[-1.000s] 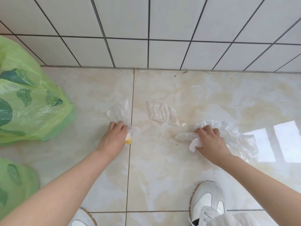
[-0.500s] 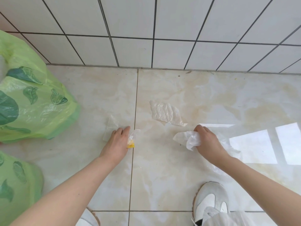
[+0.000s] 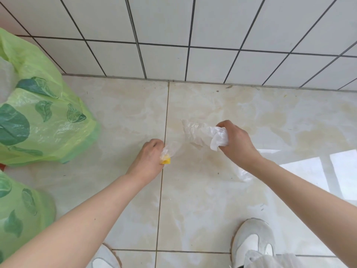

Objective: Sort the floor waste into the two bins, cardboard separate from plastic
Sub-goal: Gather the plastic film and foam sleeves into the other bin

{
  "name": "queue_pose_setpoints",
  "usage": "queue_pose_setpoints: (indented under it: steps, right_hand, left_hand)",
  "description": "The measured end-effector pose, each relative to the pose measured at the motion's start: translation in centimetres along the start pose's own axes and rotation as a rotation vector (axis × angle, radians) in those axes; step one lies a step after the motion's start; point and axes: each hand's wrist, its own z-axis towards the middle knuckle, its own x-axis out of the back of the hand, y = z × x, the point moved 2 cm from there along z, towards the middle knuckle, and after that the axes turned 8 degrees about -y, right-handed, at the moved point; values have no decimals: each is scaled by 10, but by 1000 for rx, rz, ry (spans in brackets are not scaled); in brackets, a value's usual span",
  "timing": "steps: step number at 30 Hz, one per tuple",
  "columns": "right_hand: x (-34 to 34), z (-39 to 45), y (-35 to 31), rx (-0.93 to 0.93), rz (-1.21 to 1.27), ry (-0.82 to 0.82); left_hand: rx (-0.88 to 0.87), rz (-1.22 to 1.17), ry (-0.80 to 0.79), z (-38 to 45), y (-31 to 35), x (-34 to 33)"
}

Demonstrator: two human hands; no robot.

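A crumpled clear plastic wrapper (image 3: 167, 153) with a yellow scrap in it sits bunched in the left hand (image 3: 148, 161), whose fingers are curled tight around it, above the middle of the floor (image 3: 193, 200). Just to the right, the right hand (image 3: 236, 144) clutches white plastic film (image 3: 212, 135) (one thin end trails toward the wall). Two green bin bags (image 3: 44, 120) stand at the floor's left edge, well apart from both hands.

white shoes (image 3: 253, 238), tiled wall (image 3: 212, 31), marbled floor (image 3: 202, 200)
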Motion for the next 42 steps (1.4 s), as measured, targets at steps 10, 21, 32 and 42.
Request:
queue_pose_setpoints:
  steps: [10,21,32,42]
  right_hand:
    - [-6,31,35,-432,84,-145]
    - [1,26,49,-421,353,-44]
    - [-7,34,16,-328,535,-70]
    - [-13,51,-100,-105,656,-153]
  left_hand:
    - [-99,77,-1,51,70,17]
    - [-130,290,-376,85,88,-12]
    - [-34,355,-211,53,24,4]
    - [125,22,44,-4,-49,120]
